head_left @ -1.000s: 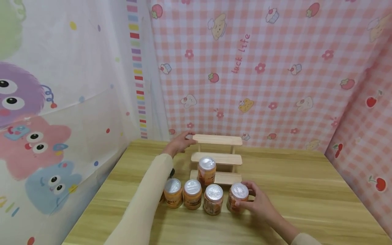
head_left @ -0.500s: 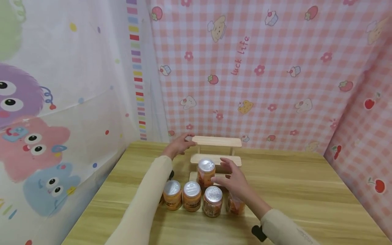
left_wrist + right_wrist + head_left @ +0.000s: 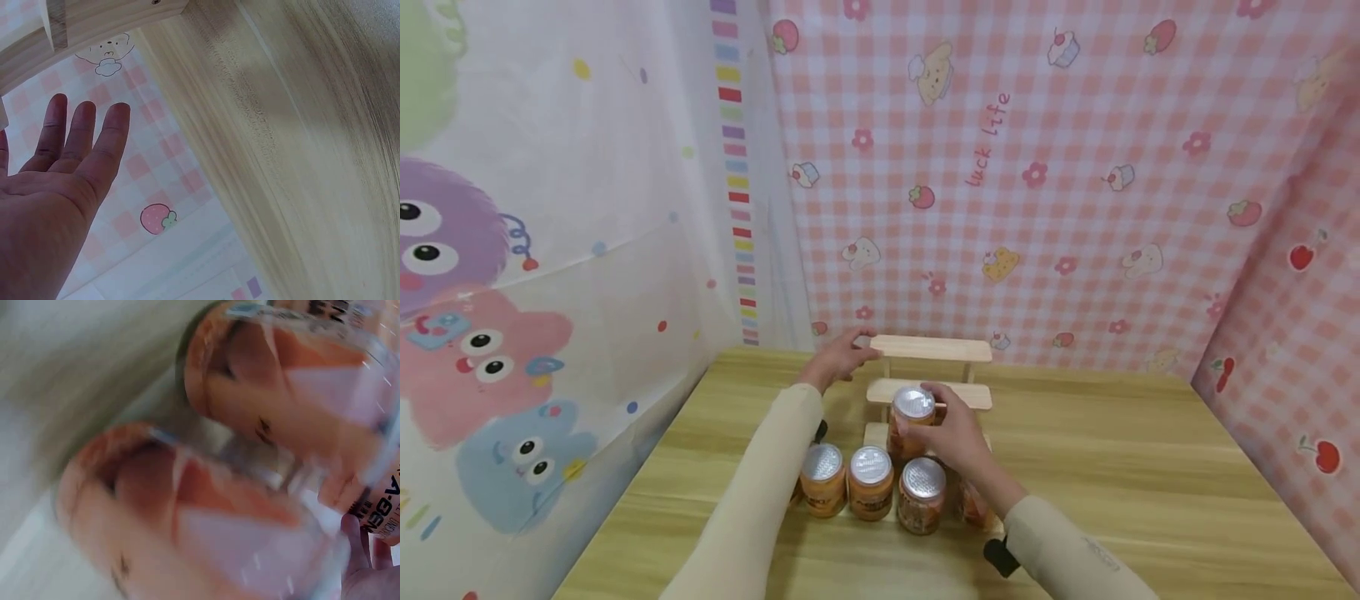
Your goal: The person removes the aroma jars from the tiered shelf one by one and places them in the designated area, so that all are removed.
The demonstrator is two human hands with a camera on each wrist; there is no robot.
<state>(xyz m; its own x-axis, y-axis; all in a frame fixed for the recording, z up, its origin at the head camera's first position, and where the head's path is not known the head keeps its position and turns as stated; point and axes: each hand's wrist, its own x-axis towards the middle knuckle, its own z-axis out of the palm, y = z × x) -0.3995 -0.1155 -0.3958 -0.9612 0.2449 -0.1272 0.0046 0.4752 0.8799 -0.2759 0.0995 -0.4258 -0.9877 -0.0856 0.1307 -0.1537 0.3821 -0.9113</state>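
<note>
In the head view, a three-tier wooden shelf (image 3: 931,348) stands towards the back of the table. My left hand (image 3: 837,358) pinches the left end of its top plank between thumb and forefinger; in the left wrist view the other fingers (image 3: 81,131) stretch out straight, and the pinch itself is mostly out of frame. At the lowest step, my right hand (image 3: 953,429) grips a clear jar (image 3: 914,403) with a silver lid and orange contents. Part of its lettering and my fingertips (image 3: 352,534) show at the right edge of the right wrist view.
Several similar jars line up before the shelf, including a left jar (image 3: 822,483), a middle jar (image 3: 871,482) and a right-hand jar (image 3: 922,496). My right forearm partly covers the end jar (image 3: 976,504). A checked pink cloth (image 3: 1037,208) hangs behind the wooden table (image 3: 1112,467).
My right hand has let go of the end jar in the front row, moved left and away from me, and taken hold of the jar at the lowest step. My left hand has stayed put.
</note>
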